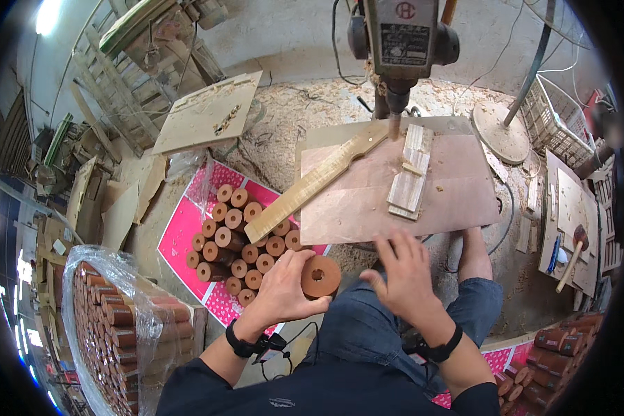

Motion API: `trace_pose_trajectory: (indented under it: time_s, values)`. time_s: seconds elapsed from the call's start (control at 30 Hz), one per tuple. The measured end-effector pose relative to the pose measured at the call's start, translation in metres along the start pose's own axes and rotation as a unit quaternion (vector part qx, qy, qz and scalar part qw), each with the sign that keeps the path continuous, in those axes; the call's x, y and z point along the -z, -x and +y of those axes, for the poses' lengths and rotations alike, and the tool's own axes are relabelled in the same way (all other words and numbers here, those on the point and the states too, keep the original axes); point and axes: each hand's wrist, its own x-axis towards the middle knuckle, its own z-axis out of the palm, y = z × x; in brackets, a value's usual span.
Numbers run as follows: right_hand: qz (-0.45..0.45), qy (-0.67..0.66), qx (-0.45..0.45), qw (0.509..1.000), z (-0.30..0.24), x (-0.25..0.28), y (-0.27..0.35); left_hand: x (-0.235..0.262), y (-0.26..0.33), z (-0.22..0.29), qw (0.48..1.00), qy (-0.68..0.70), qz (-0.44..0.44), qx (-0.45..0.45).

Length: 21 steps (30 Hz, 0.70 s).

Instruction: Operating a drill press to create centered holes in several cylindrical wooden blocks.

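A reddish-brown wooden cylinder with a hole in its end is gripped in my left hand, just off the near left corner of a board covered in pinkish sheet. My right hand is raised over my lap by the board's front edge, fingers spread, holding nothing. Above the board's far side hangs a drill press with its chuck pointing down. A long flat wooden piece lies across the board's left side, its near end over the cylinders. Wooden strips are fixed or laid right of it.
Several bored cylinders stand grouped on a pink sheet at left. Plastic-wrapped cylinders are stacked at lower left, more cylinders at lower right. A mallet lies at right. Wood shavings cover the far floor.
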Motion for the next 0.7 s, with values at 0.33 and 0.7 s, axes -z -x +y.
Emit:
trace_pose_trajectory:
  time_s: [0.33,0.7]
  values:
    - [0.091,-0.185,-0.127,0.970,0.073,0.035,0.022,-0.013,-0.072,-0.031,0.859,0.489,0.015,0.153]
    - [0.082,-0.061,-0.343,0.934,0.185,-0.005,0.175,-0.099,-0.226,-0.032,0.964,0.138,0.208,-0.093]
